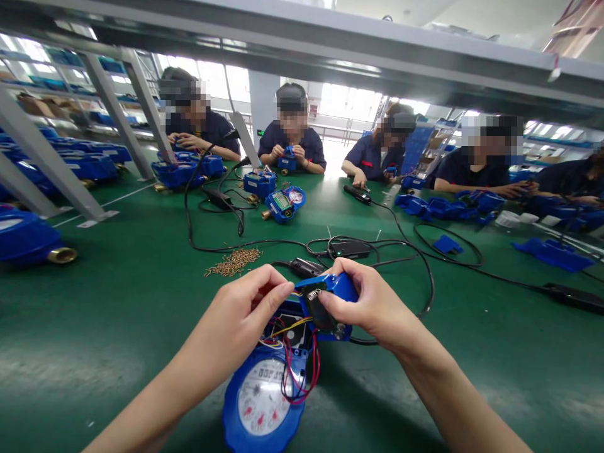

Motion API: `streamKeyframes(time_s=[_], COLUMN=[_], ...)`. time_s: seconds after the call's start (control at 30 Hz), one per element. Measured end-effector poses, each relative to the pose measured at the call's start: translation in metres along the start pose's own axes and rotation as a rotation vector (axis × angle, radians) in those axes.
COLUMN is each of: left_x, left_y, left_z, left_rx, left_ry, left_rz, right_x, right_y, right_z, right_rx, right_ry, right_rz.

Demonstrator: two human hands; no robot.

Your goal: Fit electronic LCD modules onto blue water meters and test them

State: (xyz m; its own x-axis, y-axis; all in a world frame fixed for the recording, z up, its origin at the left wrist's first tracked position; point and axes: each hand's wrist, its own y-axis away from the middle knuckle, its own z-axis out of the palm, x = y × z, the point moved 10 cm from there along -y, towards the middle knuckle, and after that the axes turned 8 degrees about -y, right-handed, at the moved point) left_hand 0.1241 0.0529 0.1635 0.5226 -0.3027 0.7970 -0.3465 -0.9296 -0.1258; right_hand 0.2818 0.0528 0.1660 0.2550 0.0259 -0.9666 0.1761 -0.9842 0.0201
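Observation:
A blue water meter [265,396] with a round white dial lies on the green table in front of me, its electronics compartment uncovered. Red, black, yellow and white wires [302,390] run from it to a blue housing [346,288] holding a dark circuit board [317,308]. My right hand [372,302] is closed around that housing, its thumb beside a small coiled spring [313,294] on the board. At the housing's left edge, the thumb and forefinger of my left hand [250,308] are pinched together. What lies between those fingertips is too small to make out.
A pile of small brass-coloured screws [233,262] lies beyond my left hand. Black cables [415,255] and an electric screwdriver [306,267] stretch across the table. Another opened meter [282,202] sits farther back. Co-workers [291,135] line the far side, below a grey overhead beam [302,41].

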Motion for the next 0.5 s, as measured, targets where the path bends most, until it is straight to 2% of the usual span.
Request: streamKeyframes(time_s=[0.1, 0.2, 0.37, 0.5], left_x=[-0.004, -0.008, -0.017, -0.017], left_y=[0.002, 0.002, 0.003, 0.003], left_z=[0.003, 0.008, 0.019, 0.023], left_rx=[0.006, -0.034, -0.119, -0.133], left_ry=[-0.016, 0.02, 0.2, 0.308], left_rz=[-0.007, -0.011, -0.079, -0.085], right_x=[-0.003, -0.003, 0.0, 0.004], right_y=[0.001, 0.001, 0.0, 0.001], right_z=[-0.002, -0.003, -0.004, -0.002], right_rx=[0.05, 0.078, 0.108, 0.098], right_ry=[0.032, 0.036, -0.057, -0.151], right_rz=[-0.03, -0.046, -0.045, -0.014])
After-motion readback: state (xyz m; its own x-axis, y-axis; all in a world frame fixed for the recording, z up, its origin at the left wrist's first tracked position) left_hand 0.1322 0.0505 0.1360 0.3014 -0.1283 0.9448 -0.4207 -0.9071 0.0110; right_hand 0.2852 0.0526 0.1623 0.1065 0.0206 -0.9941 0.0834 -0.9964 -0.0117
